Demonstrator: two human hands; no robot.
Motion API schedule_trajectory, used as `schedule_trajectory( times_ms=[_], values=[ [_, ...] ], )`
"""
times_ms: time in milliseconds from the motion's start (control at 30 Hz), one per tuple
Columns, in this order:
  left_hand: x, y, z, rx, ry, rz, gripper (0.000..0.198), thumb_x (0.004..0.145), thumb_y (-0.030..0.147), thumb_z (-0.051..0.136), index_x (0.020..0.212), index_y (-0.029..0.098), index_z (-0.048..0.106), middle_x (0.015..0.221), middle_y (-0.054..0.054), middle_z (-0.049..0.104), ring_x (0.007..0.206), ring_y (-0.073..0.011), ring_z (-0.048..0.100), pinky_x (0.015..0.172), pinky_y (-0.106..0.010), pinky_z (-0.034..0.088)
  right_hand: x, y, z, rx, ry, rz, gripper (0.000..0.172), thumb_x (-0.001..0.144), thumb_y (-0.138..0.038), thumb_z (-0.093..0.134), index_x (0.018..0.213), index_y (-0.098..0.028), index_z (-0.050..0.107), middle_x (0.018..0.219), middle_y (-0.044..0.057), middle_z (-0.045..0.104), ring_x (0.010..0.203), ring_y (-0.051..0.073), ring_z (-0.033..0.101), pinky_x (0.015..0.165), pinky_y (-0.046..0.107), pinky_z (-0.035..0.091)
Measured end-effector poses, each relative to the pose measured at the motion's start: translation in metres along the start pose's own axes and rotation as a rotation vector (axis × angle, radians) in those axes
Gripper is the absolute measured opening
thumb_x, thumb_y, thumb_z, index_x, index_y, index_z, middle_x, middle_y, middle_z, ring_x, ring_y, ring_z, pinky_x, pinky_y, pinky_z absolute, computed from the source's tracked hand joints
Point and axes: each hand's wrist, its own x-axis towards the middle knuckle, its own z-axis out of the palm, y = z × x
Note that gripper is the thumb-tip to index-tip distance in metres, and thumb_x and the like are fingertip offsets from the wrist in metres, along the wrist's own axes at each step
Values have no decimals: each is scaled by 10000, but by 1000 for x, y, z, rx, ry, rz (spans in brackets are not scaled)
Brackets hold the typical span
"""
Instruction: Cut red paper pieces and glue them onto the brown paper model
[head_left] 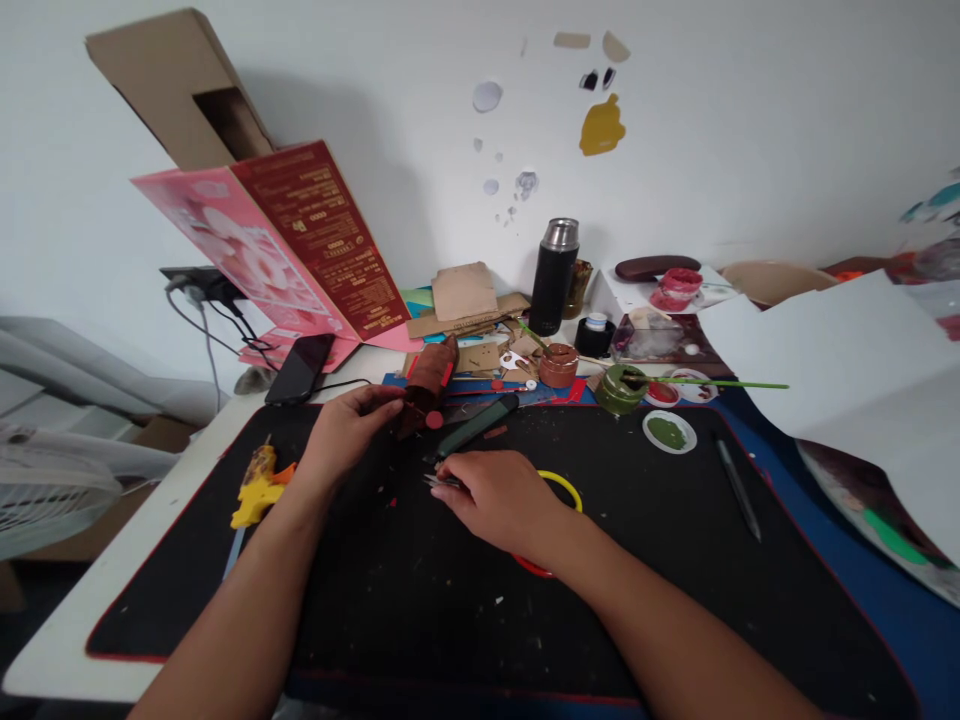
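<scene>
My left hand (349,432) is at the left of centre, its thumb and fingers closed on the edge of a brown-painted piece (430,372) that looks like rolled card. A small red disc (434,420) lies beside this piece. My right hand (496,498) closes over the middle of a pair of scissors, whose yellow handle loop (564,486) shows behind the hand. The scissor tips point left, and part of the red loop shows under my wrist. Just beyond my right fingers lies a dark green utility knife (477,426).
A yellow glue gun (256,490) lies left of my left forearm, near a phone (300,368). At the back stand a black thermos (553,280), a brown paint jar (559,368) and a green paint jar (619,392) with a brush across it. A pen (738,488) lies right.
</scene>
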Motion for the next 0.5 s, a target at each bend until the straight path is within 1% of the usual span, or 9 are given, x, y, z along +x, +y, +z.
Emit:
schedule_trajectory(
  times_ms=[267,500],
  values=[
    [0,-1,0,14,-3,8,514,648,596,857,990,212,840,944,-84,843,881,-291,768,848,-392,583,-1,0,0,-5,-2,0,207,1058,-382,665,1122,-212,764,1076,62,830,949,239,765,733,317,421],
    [0,0,-1,21,-10,10,456,660,560,854,974,228,843,948,-74,843,908,-291,771,886,-397,581,0,0,1,-17,1,-2,202,1056,-384,666,1109,-218,767,1057,57,828,923,233,753,720,309,420]
  ],
)
